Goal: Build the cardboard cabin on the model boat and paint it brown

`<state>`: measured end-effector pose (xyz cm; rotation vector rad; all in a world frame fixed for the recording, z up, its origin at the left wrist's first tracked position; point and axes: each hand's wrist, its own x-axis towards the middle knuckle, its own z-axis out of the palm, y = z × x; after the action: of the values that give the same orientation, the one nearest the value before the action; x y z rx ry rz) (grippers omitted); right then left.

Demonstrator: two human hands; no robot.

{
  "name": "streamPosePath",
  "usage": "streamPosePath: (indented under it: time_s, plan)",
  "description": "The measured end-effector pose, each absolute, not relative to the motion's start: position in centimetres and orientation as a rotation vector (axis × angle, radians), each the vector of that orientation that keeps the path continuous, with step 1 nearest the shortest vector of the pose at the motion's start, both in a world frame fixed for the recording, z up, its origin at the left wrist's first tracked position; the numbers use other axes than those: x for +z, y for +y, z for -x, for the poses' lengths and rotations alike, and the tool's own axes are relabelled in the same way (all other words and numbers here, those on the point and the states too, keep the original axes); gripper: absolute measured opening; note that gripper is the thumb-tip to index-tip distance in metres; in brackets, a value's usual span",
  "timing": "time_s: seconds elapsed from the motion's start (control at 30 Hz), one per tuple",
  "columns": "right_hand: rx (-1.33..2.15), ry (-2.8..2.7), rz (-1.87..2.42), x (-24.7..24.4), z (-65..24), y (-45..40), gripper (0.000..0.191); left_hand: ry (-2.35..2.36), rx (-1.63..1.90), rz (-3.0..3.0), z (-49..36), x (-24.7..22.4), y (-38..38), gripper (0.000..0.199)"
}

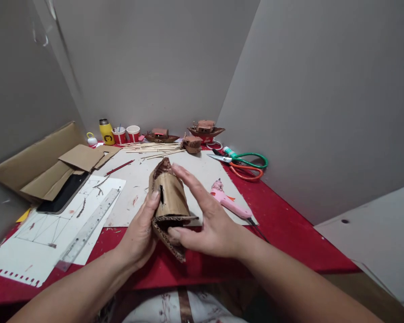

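Observation:
Both my hands hold a small brown cardboard model (171, 197) above the table's front edge. It has a curved wall with a dark slot cut in it, and corrugated edges at the near end. My left hand (139, 229) is closed around its left side, thumb beside the slot. On the right, my right hand (212, 222) grips it with the thumb at the near opening and the index finger along the far top. The other right fingers are partly hidden. A pink glue gun (230, 202) lies just right of my right hand.
A pale board (121, 211) covers part of the red table (283, 224). Scissors (247, 166) lie right; wooden sticks (155, 148), model boats (205, 129), paper cups (133, 133) and a yellow bottle (106, 132) stand behind. Left are cardboard sheets (54, 157), a ruler (87, 231) and drawings (30, 242).

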<state>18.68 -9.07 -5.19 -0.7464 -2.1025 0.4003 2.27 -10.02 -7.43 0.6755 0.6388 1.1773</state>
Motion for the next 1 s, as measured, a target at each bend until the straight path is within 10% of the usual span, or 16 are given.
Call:
streamPosePath:
  time_s: [1.0]
  plan:
    - [0.481, -2.005, 0.904, -5.6, -16.1, -9.6, 0.067, 0.605, 1.053, -0.514, -1.3, -7.5, -9.6, 0.035]
